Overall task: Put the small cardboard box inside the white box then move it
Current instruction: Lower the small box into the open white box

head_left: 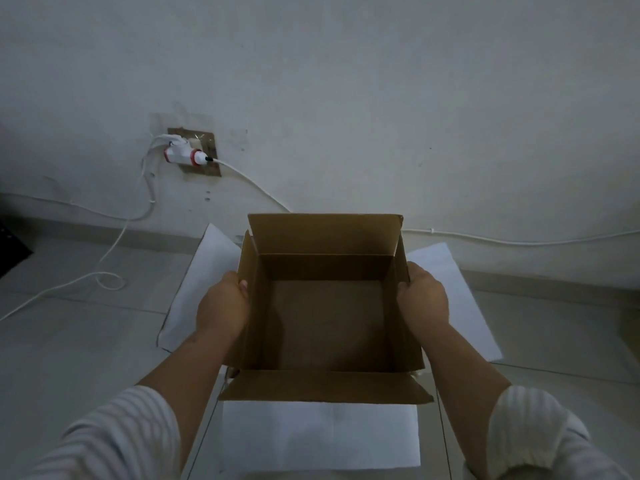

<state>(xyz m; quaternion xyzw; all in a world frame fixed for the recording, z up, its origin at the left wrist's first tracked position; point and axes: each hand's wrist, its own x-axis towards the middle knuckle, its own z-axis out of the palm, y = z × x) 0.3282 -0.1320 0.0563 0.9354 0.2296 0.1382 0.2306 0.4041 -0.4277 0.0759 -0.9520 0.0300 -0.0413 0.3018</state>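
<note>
The small cardboard box is open at the top, brown and empty inside, with its flaps standing up and out. My left hand grips its left wall and my right hand grips its right wall. The box sits over the middle of the white box, whose white flaps spread out to the left, right and near side. The white box's inside is hidden behind the cardboard, so I cannot tell whether the cardboard box rests in it or hangs above it.
A pale tiled floor meets a grey wall. A wall socket with a white and red plug is at the left, with white cables trailing over the floor. A dark object sits at the far left edge.
</note>
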